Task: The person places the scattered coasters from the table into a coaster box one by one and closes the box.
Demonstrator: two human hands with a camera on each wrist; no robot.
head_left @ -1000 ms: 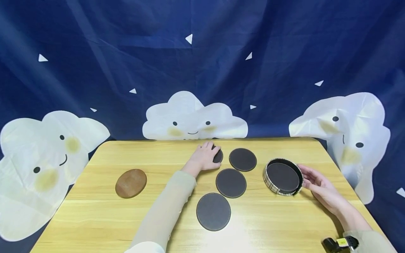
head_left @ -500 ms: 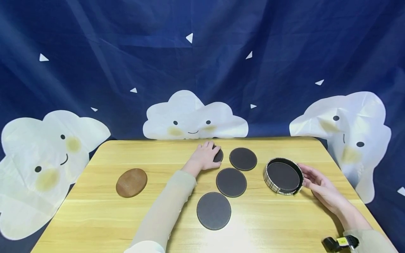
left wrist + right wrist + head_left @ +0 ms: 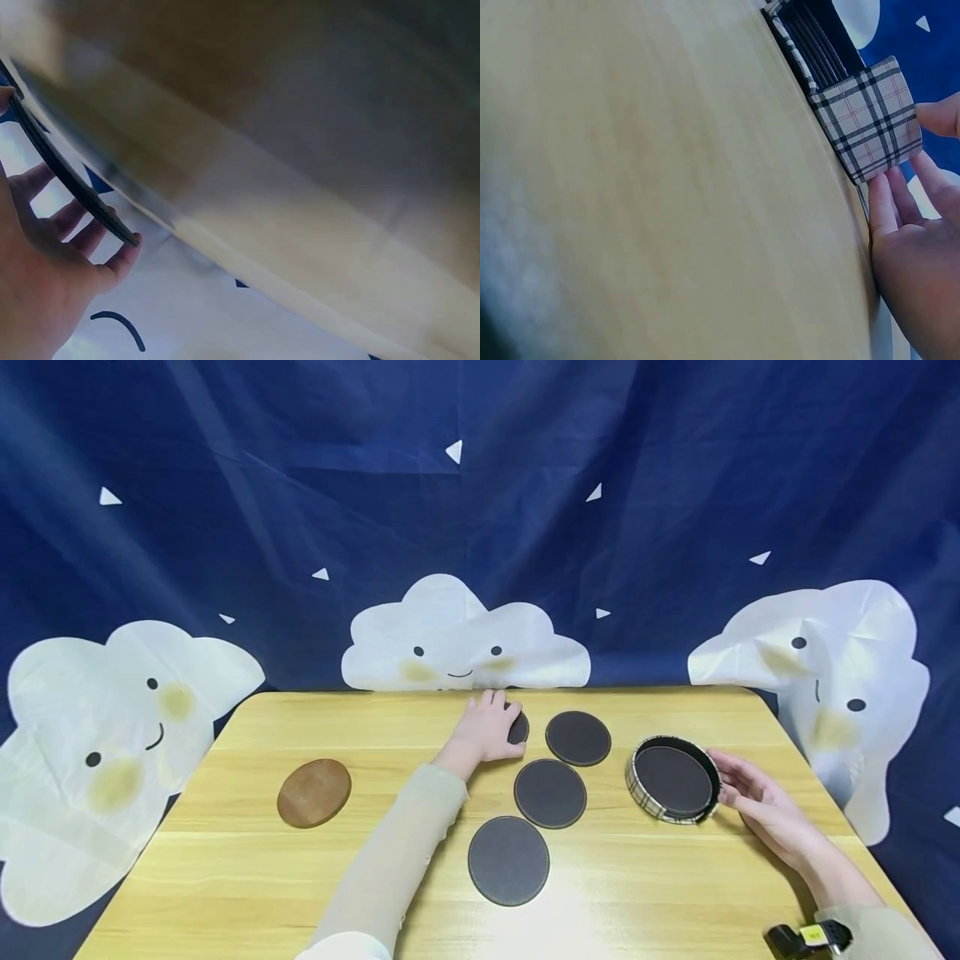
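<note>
At the back of the table, my left hand (image 3: 487, 728) spans a dark round coaster (image 3: 517, 729) by its edge, covering much of it. The left wrist view shows this coaster (image 3: 71, 180) edge-on between thumb and fingers. My right hand (image 3: 768, 806) holds the right side of a round coaster holder (image 3: 643, 799). Its outer wall (image 3: 870, 120) is plaid and has a cutout, through which several stacked dark coasters (image 3: 817, 45) show. Three dark coasters lie flat between the hands: a back one (image 3: 577, 737), a middle one (image 3: 550, 793) and a front one (image 3: 508, 862).
A brown round disc (image 3: 314, 793) lies alone on the left of the wooden table (image 3: 210, 877). Behind the table's back edge hangs a dark blue curtain (image 3: 300, 527) printed with white clouds.
My left fingers have shifted slightly on the coaster. My right hand and the holder stay in place, and the whole view has moved a little.
</note>
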